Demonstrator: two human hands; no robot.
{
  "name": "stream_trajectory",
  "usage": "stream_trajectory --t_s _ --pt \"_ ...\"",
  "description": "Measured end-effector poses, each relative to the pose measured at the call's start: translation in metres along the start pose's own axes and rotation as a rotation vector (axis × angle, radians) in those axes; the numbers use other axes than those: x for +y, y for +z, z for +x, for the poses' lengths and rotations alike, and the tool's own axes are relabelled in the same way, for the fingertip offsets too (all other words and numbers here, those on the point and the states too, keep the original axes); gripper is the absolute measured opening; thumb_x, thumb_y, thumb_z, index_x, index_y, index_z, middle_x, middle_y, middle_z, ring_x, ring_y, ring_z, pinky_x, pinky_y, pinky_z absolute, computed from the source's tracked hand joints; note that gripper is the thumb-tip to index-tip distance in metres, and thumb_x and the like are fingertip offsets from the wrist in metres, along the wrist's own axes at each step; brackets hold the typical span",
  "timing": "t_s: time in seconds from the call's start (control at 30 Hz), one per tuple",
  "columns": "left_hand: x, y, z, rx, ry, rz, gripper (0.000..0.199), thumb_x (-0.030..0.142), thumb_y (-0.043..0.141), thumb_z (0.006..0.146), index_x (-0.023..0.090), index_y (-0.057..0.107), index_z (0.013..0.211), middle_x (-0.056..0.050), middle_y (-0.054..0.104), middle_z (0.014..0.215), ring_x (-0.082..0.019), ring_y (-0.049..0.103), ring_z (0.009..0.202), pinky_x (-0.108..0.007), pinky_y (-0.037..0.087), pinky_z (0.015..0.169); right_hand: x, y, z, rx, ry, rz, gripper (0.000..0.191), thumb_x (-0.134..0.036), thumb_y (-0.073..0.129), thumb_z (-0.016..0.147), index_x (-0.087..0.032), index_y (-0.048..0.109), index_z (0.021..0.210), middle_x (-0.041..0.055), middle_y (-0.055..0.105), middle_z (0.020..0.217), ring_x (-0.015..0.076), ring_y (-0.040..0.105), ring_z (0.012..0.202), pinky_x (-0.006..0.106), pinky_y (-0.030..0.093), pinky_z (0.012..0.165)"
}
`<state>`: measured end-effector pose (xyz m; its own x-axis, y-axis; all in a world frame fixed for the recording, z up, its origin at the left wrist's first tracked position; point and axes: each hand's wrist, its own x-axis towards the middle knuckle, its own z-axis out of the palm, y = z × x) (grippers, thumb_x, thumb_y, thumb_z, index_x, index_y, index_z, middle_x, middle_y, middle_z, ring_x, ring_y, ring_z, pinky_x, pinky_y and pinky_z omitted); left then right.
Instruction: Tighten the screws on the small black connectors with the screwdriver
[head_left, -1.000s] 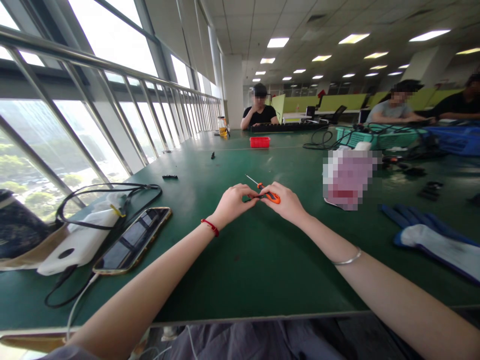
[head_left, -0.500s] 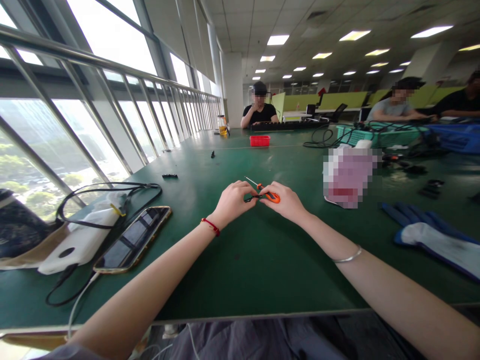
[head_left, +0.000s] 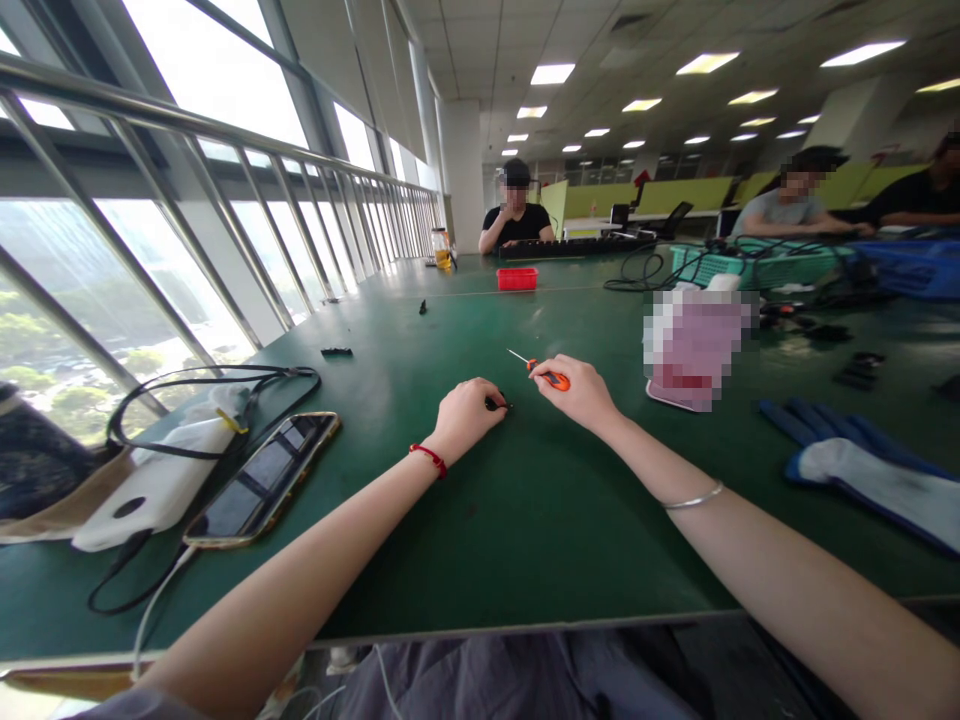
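Over the green table [head_left: 480, 560], my left hand [head_left: 470, 412] is closed on a small black part [head_left: 493, 403], most of it hidden by the fingers. To its right, my right hand [head_left: 576, 388] grips an orange and black screwdriver [head_left: 552, 377], whose thin metal shaft points up and to the left. The two hands are apart, and the screwdriver tip touches nothing.
A phone [head_left: 264, 480], a white power bank [head_left: 161, 480] and black cables lie at left. A red tray [head_left: 517, 279] stands ahead. At right are a blue-white glove [head_left: 877, 475], a pixelated pink item [head_left: 697, 345] and a green basket [head_left: 795, 265]. People sit beyond.
My hands have separated. The left hand has moved slightly down and left with the black part; the right hand has shifted right with the screwdriver.
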<state>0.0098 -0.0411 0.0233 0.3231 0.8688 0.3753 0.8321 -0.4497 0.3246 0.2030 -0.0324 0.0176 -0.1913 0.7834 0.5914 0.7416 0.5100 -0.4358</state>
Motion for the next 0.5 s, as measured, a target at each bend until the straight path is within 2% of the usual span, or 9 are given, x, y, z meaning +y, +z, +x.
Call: stream_trajectory --t_s 0.13,0.33,0.43,0.5 --pt "-0.002 0.002 0.000 0.016 -0.017 0.017 0.014 0.022 0.059 0.070 0.021 0.071 0.077 -0.004 0.067 0.097 -0.023 0.061 0.089 -0.034 0.049 0.080 -0.001 0.000 0.000 -0.008 -0.003 -0.001 0.017 -0.027 0.051 0.077 -0.023 0.067 0.081 0.0011 0.060 0.079 0.0136 0.055 0.068 0.024 0.040 0.062" --pt "-0.007 0.002 0.003 0.003 -0.021 0.031 0.016 0.023 0.058 0.070 0.020 0.072 0.077 -0.005 0.068 0.087 -0.021 0.062 0.079 -0.030 0.050 0.072 0.000 0.000 -0.001 -0.019 0.007 0.003 0.017 -0.027 0.050 0.078 -0.023 0.067 0.081 0.0011 0.061 0.079 0.0137 0.055 0.067 0.025 0.040 0.062" --pt "-0.014 -0.009 0.010 0.045 -0.047 0.040 0.018 0.024 0.058 0.070 0.020 0.072 0.078 -0.005 0.069 0.088 -0.021 0.062 0.078 -0.029 0.050 0.073 0.001 0.001 -0.001 -0.027 0.000 0.007 0.018 -0.028 0.050 0.078 -0.024 0.067 0.081 0.0010 0.061 0.079 0.0137 0.054 0.067 0.025 0.040 0.062" --pt "-0.026 -0.023 0.016 0.118 -0.120 0.063 0.019 0.026 0.057 0.070 0.020 0.073 0.079 -0.005 0.070 0.088 -0.022 0.063 0.078 -0.030 0.049 0.073 0.001 0.001 -0.001 -0.034 0.003 0.013 0.018 -0.028 0.050 0.078 -0.024 0.067 0.082 0.0010 0.061 0.080 0.0137 0.054 0.067 0.025 0.040 0.062"
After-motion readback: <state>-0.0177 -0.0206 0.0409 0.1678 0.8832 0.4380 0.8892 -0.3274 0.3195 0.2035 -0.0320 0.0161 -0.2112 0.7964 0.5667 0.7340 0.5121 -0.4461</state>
